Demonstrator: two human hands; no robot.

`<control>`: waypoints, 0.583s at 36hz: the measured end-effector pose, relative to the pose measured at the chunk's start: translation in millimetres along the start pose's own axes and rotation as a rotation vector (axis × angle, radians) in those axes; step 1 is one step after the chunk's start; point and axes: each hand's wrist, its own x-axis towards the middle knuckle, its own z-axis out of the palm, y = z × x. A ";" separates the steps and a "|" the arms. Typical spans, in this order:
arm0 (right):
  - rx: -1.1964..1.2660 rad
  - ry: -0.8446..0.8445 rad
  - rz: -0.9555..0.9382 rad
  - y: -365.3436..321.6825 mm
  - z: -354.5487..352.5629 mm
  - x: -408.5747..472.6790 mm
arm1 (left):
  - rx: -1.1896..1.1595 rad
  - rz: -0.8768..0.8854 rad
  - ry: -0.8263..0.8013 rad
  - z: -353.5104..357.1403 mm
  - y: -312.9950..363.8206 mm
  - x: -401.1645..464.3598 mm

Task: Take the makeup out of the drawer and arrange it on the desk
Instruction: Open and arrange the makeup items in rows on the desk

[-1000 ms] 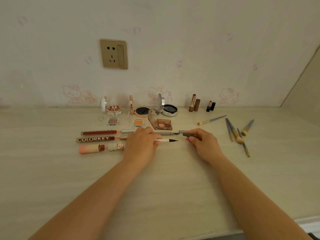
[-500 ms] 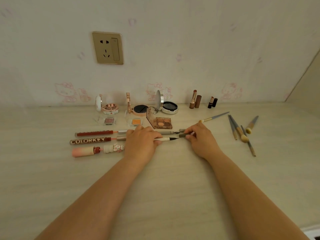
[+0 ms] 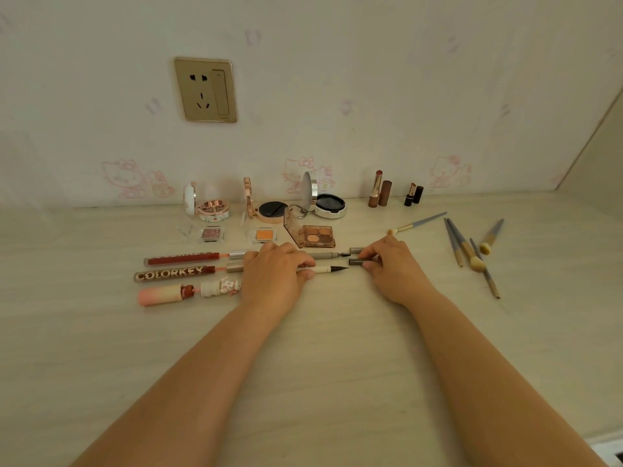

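Observation:
On the pale desk (image 3: 337,365), my left hand (image 3: 274,273) grips a white eyeliner pen (image 3: 328,269) whose black tip points right. My right hand (image 3: 392,264) pinches the dark pen cap (image 3: 355,262) just right of that tip. Behind the eyeliner pen lies a grey brow pen (image 3: 328,255) with its cap (image 3: 355,250) off. Left of my left hand lie a red lip gloss (image 3: 183,258), a COLORKEY tube (image 3: 173,274) and a pink tube (image 3: 163,294). Open compacts (image 3: 212,210), small eyeshadow pans (image 3: 211,234) and an eyeshadow palette (image 3: 317,235) stand further back.
Two open lipsticks (image 3: 376,193) with their caps stand by the wall. Several grey-handled brushes (image 3: 467,247) lie scattered to the right. A gold socket (image 3: 205,90) is set in the wall. The desk's front edge shows at the lower right.
My right hand has brought the dark cap leftward, close to the eyeliner's tip. My left hand has kept hold of the pen. The camera has tilted slightly.

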 end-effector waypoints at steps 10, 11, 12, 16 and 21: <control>0.054 0.067 -0.007 0.7 1.5 -2.4 | 0.004 0.079 0.088 3.2 4.6 -0.9; 0.079 0.095 -0.006 0.6 1.3 -3.7 | -0.018 0.113 0.126 3.2 7.1 -1.9; 0.110 0.130 -0.003 1.0 1.1 -5.2 | -0.038 0.152 0.168 3.2 10.1 -2.6; 0.201 0.288 0.073 7.7 -9.5 -11.8 | -0.070 0.252 0.273 2.7 27.3 1.8; 0.165 0.484 0.181 44.4 -52.0 -15.7 | -0.084 0.260 0.178 -1.7 64.0 33.4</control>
